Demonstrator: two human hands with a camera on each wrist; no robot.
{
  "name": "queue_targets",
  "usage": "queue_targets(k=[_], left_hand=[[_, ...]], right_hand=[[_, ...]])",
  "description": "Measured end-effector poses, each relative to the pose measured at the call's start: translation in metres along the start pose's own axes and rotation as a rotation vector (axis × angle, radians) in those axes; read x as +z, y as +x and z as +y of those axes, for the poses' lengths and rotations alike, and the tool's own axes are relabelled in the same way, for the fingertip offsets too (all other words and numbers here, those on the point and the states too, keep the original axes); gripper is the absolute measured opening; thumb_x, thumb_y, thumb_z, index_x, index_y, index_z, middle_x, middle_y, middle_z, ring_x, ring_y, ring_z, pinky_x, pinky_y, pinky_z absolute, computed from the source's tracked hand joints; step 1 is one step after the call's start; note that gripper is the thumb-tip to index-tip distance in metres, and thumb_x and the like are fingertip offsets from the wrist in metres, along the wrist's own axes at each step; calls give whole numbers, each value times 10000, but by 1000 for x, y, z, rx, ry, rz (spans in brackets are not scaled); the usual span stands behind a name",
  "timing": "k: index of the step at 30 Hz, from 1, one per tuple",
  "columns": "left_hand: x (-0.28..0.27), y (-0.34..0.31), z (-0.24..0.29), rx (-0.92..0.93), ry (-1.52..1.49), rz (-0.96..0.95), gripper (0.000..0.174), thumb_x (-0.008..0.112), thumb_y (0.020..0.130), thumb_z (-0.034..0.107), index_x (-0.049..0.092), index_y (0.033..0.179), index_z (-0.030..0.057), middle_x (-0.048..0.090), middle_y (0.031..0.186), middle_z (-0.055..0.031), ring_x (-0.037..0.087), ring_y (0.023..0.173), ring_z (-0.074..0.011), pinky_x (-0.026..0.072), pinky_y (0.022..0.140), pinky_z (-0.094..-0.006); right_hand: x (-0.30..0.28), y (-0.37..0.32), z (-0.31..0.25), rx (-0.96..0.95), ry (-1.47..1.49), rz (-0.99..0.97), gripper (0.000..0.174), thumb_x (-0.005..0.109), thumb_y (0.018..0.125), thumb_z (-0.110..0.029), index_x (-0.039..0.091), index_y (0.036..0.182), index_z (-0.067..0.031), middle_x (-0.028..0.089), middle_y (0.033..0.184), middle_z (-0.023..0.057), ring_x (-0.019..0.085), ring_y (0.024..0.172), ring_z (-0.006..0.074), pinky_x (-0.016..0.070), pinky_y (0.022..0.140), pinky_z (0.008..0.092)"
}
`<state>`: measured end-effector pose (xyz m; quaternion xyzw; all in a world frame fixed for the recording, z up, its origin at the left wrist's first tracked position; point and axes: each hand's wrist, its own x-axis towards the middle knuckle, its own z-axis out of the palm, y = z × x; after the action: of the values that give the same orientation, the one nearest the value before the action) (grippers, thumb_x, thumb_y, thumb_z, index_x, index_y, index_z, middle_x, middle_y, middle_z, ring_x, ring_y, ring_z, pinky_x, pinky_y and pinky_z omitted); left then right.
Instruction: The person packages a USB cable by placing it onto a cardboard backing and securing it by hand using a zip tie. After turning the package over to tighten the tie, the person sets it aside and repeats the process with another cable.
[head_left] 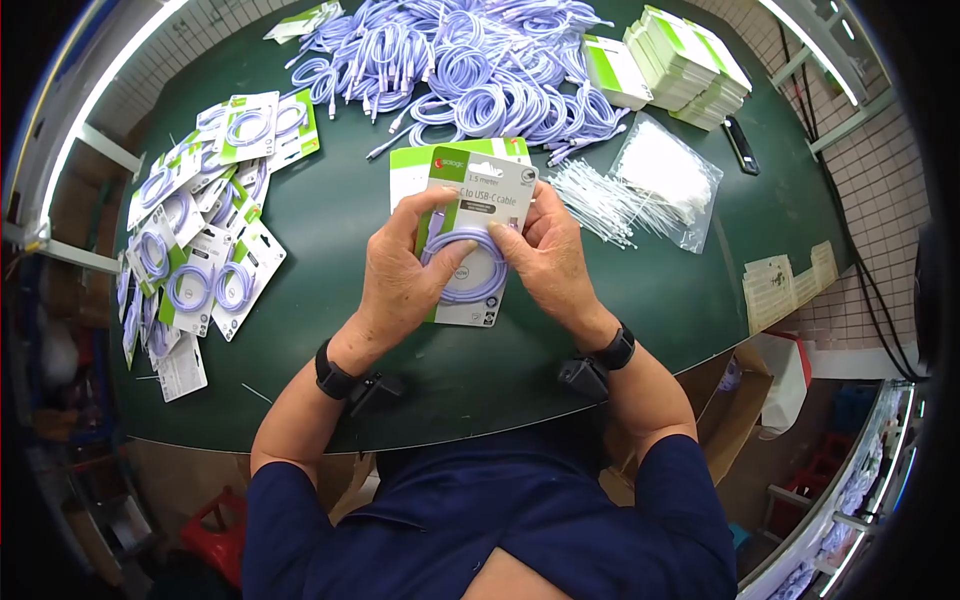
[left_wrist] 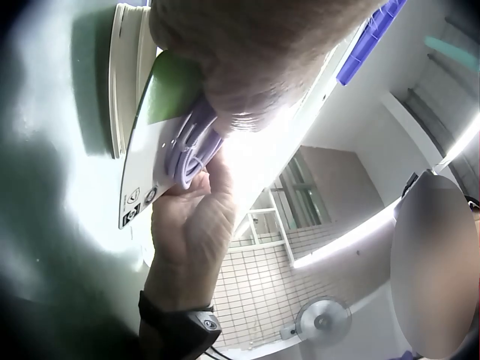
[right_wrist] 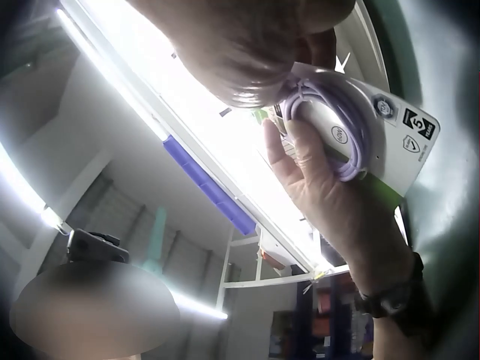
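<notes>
Clear plastic bag on the dark green counter, far right, holds a mass of white items, too fine to identify. Brown open cardboard box sits below the counter's right edge; something lilac shows inside

White-and-green printed card with a lilac coiled cable is up in front of the person, over the counter's middle. Printed face up, hang-hole end away from the person, long axis roughly fore-aft, far end leaning slightly right

Left hand clamped on its left side, thumb on the coil. Right hand clamped on the right side, thumb at the coil's upper edge, fingers behind. The hands hide parts of both side edges

White-and-green flat card stack lies just beyond, partly blocked by the held card. Loose white plastic ties lie between right hand and bag. Big lilac cable heap at the far side, tall white-and-green card stacks to its right, overlapping pile of carded lilac cables at left
</notes>
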<state>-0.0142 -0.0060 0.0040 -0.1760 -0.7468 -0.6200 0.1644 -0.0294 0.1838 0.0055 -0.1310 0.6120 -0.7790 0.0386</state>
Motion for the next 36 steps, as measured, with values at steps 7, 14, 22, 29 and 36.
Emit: queue_targets(k=[7, 14, 22, 29, 36], left_hand=[[-8, 4, 24, -199, -191, 63, 537, 818, 865, 7, 570, 1341, -12, 721, 1150, -145, 724, 973, -160, 604, 806, -289], [-13, 5, 6, -342, -299, 88, 453, 826, 839, 1, 617, 1241, -23, 740, 1037, -117, 715, 953, -139, 596, 818, -275], [-40, 15, 33, -263, 81, -171, 448, 838, 768, 7, 634, 1166, -4, 732, 960, -103, 695, 942, -149, 562, 826, -293], [-26, 5, 29, 79, 353, -307, 543, 863, 702, 48, 625, 1189, 41, 667, 1010, -132, 693, 915, -308, 557, 790, -380], [-21, 8, 36, 250, 516, 91, 666, 909, 708, 81, 598, 1295, 34, 635, 1163, -136, 675, 930, -258, 571, 775, -367]], right_hand=[[-21, 4, 3, 41, 122, 33, 391, 719, 994, -57, 571, 1344, 36, 721, 1224, 132, 707, 1067, 169, 576, 925, 316], [-11, 1, -1, 2, 194, 100, 447, 767, 965, -76, 570, 1354, 26, 713, 1238, 133, 696, 1092, 177, 569, 946, 322], [-30, 10, -40, -443, -421, 156, 483, 811, 917, -107, 592, 1333, 4, 717, 1170, 137, 705, 1080, 228, 584, 901, 370], [6, -8, -46, -460, -847, -335, 496, 834, 881, -125, 646, 1326, -14, 729, 1150, 132, 728, 1010, 231, 588, 869, 363], [-6, -6, -34, -182, -706, -282, 552, 764, 963, -93, 546, 1458, 21, 723, 1175, 148, 725, 1028, 188, 585, 889, 317]])
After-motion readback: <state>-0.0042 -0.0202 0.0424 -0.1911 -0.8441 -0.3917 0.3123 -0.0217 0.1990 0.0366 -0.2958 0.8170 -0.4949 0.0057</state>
